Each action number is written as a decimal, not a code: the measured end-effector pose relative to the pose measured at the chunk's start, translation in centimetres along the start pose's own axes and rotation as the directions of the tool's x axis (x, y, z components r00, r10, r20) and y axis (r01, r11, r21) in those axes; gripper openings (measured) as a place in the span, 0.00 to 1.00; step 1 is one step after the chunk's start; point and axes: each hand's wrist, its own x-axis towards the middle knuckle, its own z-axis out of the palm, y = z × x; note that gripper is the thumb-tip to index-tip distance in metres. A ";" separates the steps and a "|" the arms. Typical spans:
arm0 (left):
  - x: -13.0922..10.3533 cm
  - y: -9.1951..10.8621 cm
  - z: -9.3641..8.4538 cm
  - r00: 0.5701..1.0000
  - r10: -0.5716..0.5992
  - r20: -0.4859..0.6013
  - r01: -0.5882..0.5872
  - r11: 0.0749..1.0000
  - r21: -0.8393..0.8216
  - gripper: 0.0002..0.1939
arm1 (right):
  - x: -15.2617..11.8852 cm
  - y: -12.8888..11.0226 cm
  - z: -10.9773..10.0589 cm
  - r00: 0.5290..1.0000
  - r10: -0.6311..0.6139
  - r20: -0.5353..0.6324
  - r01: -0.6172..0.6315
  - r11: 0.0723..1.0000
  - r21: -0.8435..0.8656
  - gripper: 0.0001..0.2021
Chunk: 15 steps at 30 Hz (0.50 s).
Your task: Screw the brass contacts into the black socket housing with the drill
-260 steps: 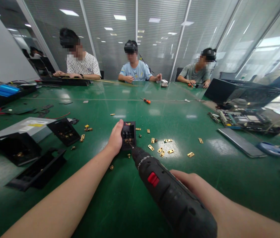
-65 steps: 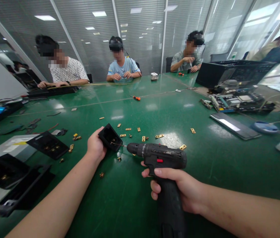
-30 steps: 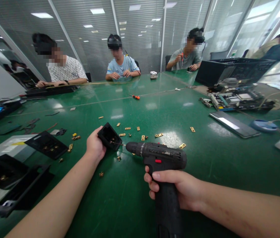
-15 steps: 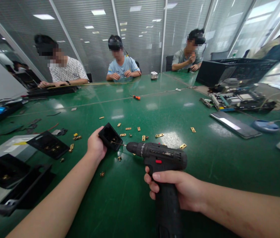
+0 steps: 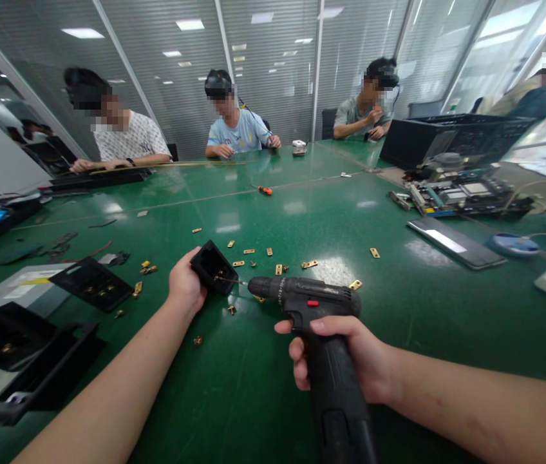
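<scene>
My left hand [image 5: 187, 281] grips a small black box-shaped housing [image 5: 214, 265], tilted with its open side facing right; brass-coloured parts show inside. My right hand [image 5: 345, 354] is wrapped round the handle of a black cordless drill [image 5: 319, 299] with a red switch, its index finger stretched forward near the trigger. The drill's thin bit points left into the housing; whether its tip touches a screw I cannot tell. Small brass plates [image 5: 279, 269] and screws [image 5: 232, 310] lie scattered on the green table around and beyond the housing.
Further black housings [image 5: 92, 283] with brass parts lie at the left by a grey metal case [image 5: 22, 283]. An orange screwdriver [image 5: 264, 191] lies mid-table. To the right are a phone [image 5: 456, 242], a circuit board [image 5: 470, 190] and a black computer case [image 5: 411, 142]. Co-workers [image 5: 239, 132] sit opposite.
The drill's handle has swung a little to the right, and my right index finger has straightened. The housing stays almost in place. The middle co-worker's hand has moved outward.
</scene>
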 end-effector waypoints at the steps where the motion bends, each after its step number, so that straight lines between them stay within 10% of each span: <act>1: 0.0 0.0 0.0 1.000 -0.003 0.000 0.003 1.000 0.002 0.06 | 0.0 -0.1 -0.1 1.000 0.001 0.009 -0.001 1.000 0.009 0.27; 15: 0.0 0.0 0.0 1.000 0.015 0.013 -0.015 1.000 0.002 0.06 | 0.3 0.5 -0.3 0.998 -0.023 0.066 0.027 0.997 -0.075 0.17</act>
